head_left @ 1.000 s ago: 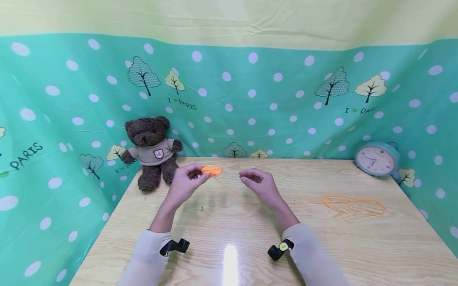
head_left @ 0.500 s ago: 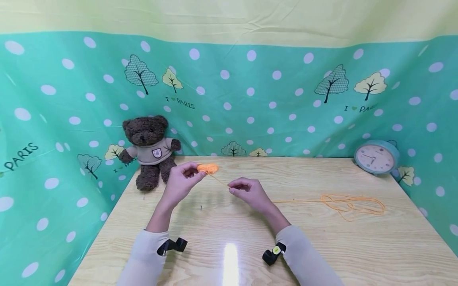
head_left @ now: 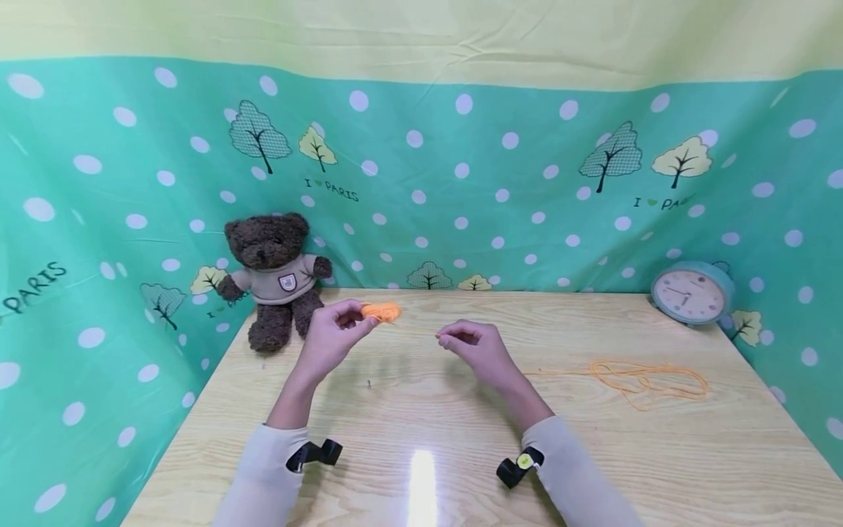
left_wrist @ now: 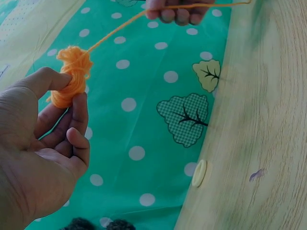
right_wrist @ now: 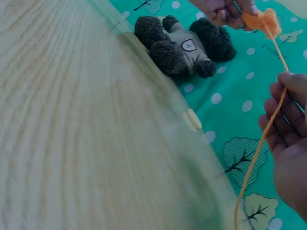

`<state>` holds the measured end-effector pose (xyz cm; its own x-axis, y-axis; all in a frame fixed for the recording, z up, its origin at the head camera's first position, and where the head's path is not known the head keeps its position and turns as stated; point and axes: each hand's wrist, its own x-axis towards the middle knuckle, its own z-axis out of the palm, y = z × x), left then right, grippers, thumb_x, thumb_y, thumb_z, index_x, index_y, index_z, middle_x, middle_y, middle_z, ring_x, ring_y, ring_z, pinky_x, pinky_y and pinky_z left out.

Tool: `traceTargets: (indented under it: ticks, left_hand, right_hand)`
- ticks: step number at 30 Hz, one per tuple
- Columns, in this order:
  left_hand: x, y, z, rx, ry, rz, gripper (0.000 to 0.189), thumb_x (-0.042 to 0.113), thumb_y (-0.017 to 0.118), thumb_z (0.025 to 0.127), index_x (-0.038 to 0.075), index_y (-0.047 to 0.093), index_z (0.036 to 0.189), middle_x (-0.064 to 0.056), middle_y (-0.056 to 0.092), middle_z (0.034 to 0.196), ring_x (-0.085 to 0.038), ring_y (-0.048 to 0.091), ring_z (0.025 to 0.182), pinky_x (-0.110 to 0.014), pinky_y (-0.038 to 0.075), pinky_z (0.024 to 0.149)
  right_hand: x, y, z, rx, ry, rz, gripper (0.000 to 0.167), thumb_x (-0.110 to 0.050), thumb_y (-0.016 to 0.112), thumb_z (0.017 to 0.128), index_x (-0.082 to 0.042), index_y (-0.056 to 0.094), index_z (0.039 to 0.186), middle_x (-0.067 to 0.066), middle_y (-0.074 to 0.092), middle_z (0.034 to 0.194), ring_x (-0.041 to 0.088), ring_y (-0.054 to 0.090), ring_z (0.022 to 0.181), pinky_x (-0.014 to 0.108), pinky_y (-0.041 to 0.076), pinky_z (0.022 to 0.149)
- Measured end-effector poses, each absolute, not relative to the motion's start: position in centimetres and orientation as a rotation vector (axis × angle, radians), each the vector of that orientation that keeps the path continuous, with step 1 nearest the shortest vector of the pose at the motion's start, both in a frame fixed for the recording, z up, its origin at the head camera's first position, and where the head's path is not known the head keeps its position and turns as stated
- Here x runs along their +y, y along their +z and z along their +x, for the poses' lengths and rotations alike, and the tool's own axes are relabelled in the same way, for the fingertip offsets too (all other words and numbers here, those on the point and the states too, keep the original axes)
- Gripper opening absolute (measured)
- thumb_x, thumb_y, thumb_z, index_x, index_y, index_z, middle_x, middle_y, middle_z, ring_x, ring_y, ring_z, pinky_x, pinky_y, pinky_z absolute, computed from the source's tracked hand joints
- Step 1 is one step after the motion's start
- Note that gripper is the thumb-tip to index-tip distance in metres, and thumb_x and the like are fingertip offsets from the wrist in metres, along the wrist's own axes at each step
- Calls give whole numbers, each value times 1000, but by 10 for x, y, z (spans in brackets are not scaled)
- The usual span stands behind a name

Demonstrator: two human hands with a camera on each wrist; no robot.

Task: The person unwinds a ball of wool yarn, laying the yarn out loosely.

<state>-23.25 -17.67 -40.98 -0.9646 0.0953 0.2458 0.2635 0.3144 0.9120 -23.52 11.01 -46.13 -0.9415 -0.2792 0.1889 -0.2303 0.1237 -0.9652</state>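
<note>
Left hand [head_left: 331, 338] pinches oval orange yarn bundle [head_left: 383, 312] (axis 9–3 o'clock); right hand [head_left: 479, 351], toward 4 o'clock, pinches thin orange strand [left_wrist: 116, 31]

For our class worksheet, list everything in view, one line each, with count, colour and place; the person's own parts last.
wound yarn bundle: 1, orange, in left hand
yarn strand: 1, orange, from bundle past right hand
loose yarn loops: 1 group, orange, table's right side
teddy bear: 1, dark brown, grey-beige top, back left
round clock: 1, teal, pale face, back right
oval piece: 1, cream, table's back edge
small mark: at least 1, dark, on table
table: 1, pale wood-grain, below hands
patterned cloth: 1 backdrop, green and yellow, behind table
wrist cameras: 2, black, at wrists
sleeves: 2, pale, forearms
left hand: 1, bare, left
right hand: 1, bare, pinching strand
</note>
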Motion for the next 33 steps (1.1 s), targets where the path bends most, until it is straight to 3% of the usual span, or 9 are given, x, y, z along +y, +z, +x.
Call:
traceTargets:
  ticks: [2,6,9,17,24,33]
  left_hand:
    - [-177,-410,-233,-2425,-1722,-333,23,17,80,92,-1,74,105,-15,70,94,-13,58,72,-21,47,60]
    - [-176,-411,-233,-2428,-1728,-340,24,17,79,92,-1,74,106,-14,70,94,-13,58,72,-21,47,60]
    - [-176,-411,-232,-2431,-1727,-342,23,17,79,93,-1,74,106,-13,69,93,-14,57,72,-21,47,60]
    - [-175,-411,-233,-2411,-1732,-350,22,14,79,92,-2,74,105,-12,70,91,-12,58,72,-21,47,60]
    - [-175,-412,-233,-2420,-1720,-348,20,13,79,92,-2,73,104,-9,69,89,-11,57,70,-21,47,59]
    - [-174,-414,-233,-2484,-1727,-353,23,19,78,93,0,73,105,-13,71,93,-12,60,74,-21,50,62]
  right_hand:
    - [115,-454,-233,2336,-2001,-557,23,-23,74,97,-3,77,109,19,75,110,11,70,92,38,61,86]
    - [124,-441,-227,2367,-2023,-633,20,-19,74,97,-2,77,107,17,75,105,10,69,89,29,59,79]
    - [132,-434,-223,2386,-2042,-685,14,-14,73,97,-4,77,105,8,75,101,9,68,88,22,56,77]
    - [155,-420,-220,2396,-2156,-628,17,-11,73,97,3,74,106,-8,74,98,8,69,89,21,59,80]
    - [181,-415,-224,2487,-2163,-529,27,-18,72,99,7,72,109,-10,73,96,6,69,89,20,58,82]
    - [195,-414,-227,2547,-2161,-512,26,-18,72,99,5,72,109,-11,73,96,6,68,90,20,57,81]
